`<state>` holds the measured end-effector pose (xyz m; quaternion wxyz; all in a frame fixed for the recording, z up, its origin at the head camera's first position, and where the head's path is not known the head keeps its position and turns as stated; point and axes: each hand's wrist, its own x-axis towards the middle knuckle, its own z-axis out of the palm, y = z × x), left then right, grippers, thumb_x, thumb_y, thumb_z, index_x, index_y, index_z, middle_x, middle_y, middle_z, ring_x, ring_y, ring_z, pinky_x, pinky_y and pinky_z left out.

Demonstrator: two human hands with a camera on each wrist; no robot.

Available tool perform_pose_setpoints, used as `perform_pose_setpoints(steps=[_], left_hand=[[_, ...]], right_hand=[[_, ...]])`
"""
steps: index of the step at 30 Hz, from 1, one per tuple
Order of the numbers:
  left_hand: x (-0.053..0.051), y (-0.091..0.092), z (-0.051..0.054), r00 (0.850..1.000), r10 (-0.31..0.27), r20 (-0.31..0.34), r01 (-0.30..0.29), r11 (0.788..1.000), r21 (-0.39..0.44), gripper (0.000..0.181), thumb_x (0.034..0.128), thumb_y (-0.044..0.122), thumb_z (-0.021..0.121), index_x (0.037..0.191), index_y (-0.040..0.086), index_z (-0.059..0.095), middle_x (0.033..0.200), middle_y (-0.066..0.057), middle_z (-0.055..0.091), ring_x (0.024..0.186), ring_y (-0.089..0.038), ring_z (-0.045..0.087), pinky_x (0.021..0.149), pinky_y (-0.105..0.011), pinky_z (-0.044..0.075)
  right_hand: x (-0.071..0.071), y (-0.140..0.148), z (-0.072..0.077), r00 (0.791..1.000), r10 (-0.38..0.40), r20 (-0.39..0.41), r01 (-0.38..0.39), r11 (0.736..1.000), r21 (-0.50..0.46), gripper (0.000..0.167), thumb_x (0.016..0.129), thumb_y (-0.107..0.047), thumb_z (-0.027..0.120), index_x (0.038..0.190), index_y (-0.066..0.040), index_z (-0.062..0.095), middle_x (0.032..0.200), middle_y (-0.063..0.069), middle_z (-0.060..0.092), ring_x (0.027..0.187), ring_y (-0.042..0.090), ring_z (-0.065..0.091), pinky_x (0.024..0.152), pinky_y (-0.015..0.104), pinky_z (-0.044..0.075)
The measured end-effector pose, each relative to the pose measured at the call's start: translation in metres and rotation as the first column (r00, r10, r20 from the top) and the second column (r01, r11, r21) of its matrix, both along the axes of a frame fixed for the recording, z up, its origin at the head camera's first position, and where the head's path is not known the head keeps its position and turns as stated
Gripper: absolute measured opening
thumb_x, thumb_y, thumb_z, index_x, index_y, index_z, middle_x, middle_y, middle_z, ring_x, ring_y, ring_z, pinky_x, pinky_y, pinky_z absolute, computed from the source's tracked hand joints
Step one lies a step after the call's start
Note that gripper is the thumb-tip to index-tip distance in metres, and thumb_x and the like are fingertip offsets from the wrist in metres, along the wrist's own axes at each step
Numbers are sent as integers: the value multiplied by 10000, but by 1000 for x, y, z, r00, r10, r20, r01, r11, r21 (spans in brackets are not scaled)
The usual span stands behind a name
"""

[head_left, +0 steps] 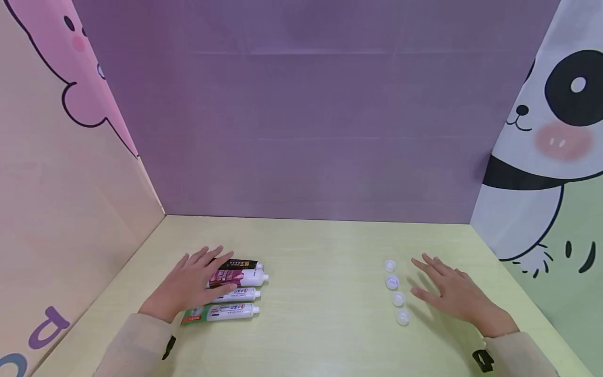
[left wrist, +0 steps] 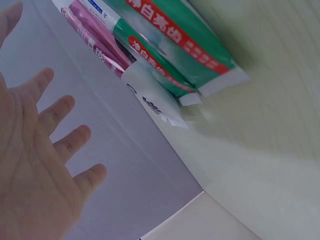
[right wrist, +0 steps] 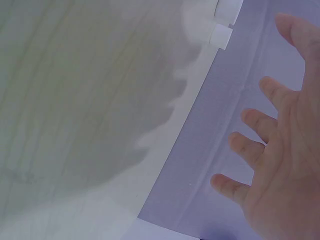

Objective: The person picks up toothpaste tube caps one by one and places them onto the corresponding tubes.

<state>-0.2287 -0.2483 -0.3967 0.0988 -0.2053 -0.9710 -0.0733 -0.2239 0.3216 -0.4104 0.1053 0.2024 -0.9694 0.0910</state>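
Four tubes lie side by side on the left of the table, their white capless-looking nozzles to the right: a black one (head_left: 245, 264), a purple and white one (head_left: 242, 277), a white one (head_left: 240, 296) and a green and white one (head_left: 233, 312). Over their left ends hovers my left hand (head_left: 193, 283), fingers spread; its palm (left wrist: 35, 170) faces the tubes in the left wrist view. On the right, small white round caps (head_left: 392, 283) form a column. Just right of them my right hand (head_left: 454, 296) is held with spread fingers, holding nothing; the right wrist view shows its palm (right wrist: 285, 175).
The pale table (head_left: 325, 314) meets a purple back panel (head_left: 311, 131). A side panel with a pink cartoon (head_left: 56, 57) stands at the left, and one with a panda (head_left: 523, 209) at the right.
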Motion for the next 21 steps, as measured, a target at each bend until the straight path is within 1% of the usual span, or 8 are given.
perform_pose_setpoints(steps=[5,8,12,16,18,21], left_hand=[[4,3,3,1000,-28,7,28,1000,-13,790,903,671,565,1493,151,483,1503,-192,446,1342,-492,407,1035,-686,322],[7,4,5,998,-52,24,52,999,3,774,915,651,567,1495,146,479,1496,-197,449,1323,-489,428,1020,-668,353],[8,3,3,996,-78,40,78,997,21,750,918,638,577,1486,154,494,1493,-182,455,1325,-455,439,1007,-653,373],[8,5,0,994,-88,57,86,996,34,752,904,640,602,1472,156,514,1488,-165,467,1321,-443,453,1009,-635,382],[7,6,-1,994,-104,41,102,994,34,747,893,633,624,1460,156,528,1463,-165,489,1286,-467,483,989,-635,402],[8,8,-2,992,-126,12,125,992,32,732,882,600,664,1453,161,534,1422,-145,520,1244,-457,521,962,-632,425]], right_hand=[[2,-2,1,999,32,-17,-32,999,-12,645,943,-494,636,1465,-141,502,1492,215,451,1313,435,473,900,689,404],[3,-3,0,997,62,-38,-63,998,-22,627,938,-465,654,1446,-122,522,1468,226,475,1278,433,511,860,658,441],[4,-5,-1,993,98,-58,-101,994,-36,615,924,-436,682,1423,-104,546,1434,234,508,1213,434,568,822,632,473],[5,-7,-2,992,117,-42,-119,992,-44,606,917,-424,693,1410,-99,560,1410,229,532,1127,421,623,824,621,484],[7,-8,-2,992,121,-26,-122,991,-45,604,918,-422,693,1408,-95,561,1397,227,543,1098,416,636,836,611,489],[8,-10,-1,992,126,5,-126,991,-44,613,922,-431,686,1415,-92,551,1393,220,546,1113,424,623,849,618,486]])
